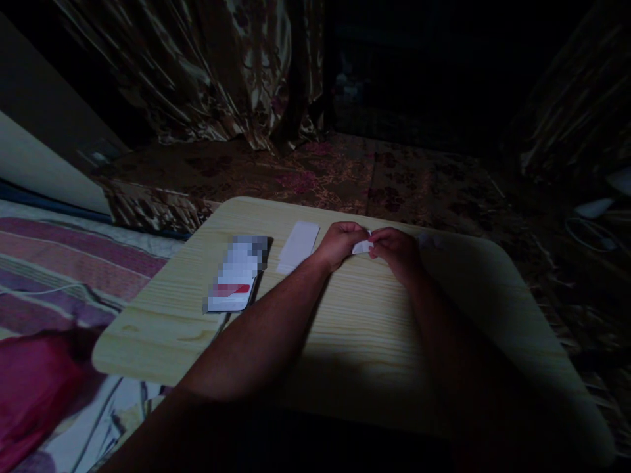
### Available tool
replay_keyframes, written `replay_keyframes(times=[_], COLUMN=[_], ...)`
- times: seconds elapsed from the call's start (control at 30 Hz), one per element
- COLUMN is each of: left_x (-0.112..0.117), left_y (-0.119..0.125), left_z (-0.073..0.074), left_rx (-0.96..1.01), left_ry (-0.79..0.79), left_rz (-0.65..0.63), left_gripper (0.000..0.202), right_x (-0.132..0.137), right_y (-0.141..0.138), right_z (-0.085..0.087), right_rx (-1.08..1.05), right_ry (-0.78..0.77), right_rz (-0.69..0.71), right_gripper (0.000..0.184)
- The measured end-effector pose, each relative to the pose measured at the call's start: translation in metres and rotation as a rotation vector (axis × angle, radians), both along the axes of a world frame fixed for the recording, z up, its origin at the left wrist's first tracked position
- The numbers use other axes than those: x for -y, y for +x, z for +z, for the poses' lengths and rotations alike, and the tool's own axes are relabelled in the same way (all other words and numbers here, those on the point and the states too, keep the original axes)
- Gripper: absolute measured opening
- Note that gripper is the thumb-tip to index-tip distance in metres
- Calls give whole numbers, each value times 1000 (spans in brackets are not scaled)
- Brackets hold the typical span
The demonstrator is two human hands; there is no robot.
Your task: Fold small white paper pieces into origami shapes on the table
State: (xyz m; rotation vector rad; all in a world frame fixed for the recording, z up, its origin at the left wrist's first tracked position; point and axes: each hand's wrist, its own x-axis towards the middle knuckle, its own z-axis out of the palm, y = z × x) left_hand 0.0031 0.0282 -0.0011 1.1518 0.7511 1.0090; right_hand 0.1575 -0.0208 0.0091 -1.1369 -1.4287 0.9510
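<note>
Both my hands meet near the far edge of a light wooden table [355,328]. My left hand [340,243] and my right hand [397,249] have their fingers closed, pinching a small white piece of paper [362,247] between them. A white paper strip [298,246] lies flat just left of my left hand. Further left a phone [236,276] rests on the table with its screen lit.
The room is dim. A patterned carpet [345,171] and shiny curtains [221,72] lie beyond the table. A striped blanket [59,263] and a red cloth [34,387] are at the left. A white cable and small white objects [594,210] sit at the right.
</note>
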Motion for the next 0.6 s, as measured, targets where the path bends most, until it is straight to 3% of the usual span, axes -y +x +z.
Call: replay_keyframes(times=[0.33, 0.6], left_x=[4, 6], left_y=[1, 2], left_z=[6, 6], left_rx=[15, -198], left_ry=[-62, 92], left_rz=[-45, -27], left_gripper=[13, 14], right_x=[-5, -7], right_y=[6, 8], right_z=[-6, -6], right_rx=[-96, -52], right_ry=[-30, -6], right_rz=[38, -24], right_gripper=[27, 22])
